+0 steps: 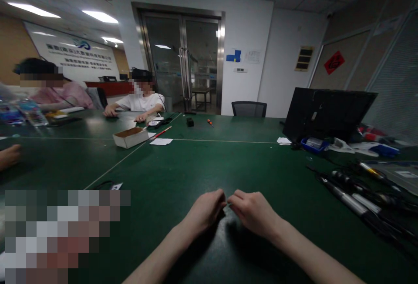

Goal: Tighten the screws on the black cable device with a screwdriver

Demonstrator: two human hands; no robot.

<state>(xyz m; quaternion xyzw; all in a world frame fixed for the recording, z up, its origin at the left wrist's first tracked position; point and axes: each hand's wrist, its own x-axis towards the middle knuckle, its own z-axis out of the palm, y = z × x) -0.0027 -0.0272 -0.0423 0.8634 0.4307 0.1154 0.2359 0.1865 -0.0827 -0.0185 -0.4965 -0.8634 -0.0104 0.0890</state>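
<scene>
Well beyond and left of the fingers stands an open white box, a white paper slip just right of it. The left hand has its fingers curled together; I cannot tell whether they pinch anything. Far ahead of them lies an orange-handled screwdriver. The right hand curls its fingers too, tips near the left ones, its grip equally unclear. The green tabletop lies directly beneath both. Well right of the fingers lie silver-and-black tools.
</scene>
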